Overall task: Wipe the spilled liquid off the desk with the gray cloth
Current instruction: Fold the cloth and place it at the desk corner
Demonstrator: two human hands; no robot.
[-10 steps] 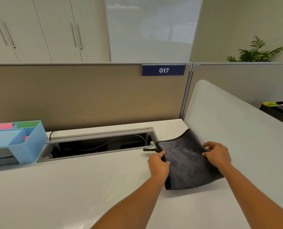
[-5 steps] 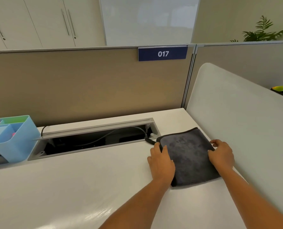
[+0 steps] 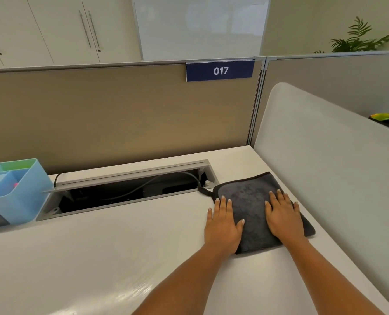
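Note:
The gray cloth lies folded flat on the white desk, at the right near the frosted side divider. My left hand rests palm down on the cloth's left edge, fingers spread, partly on the desk. My right hand lies flat on the cloth's right half, fingers extended. Neither hand grips the cloth. A faint wet sheen shows on the desk in front of me; I cannot tell its outline.
An open cable tray with cables runs along the desk's back, just left of the cloth. A light blue organizer stands at the far left. The frosted divider walls off the right side, a tan partition the back.
Both hands have let go of the cloth's edges and now lie flat on it. The cloth has settled flat on the desk.

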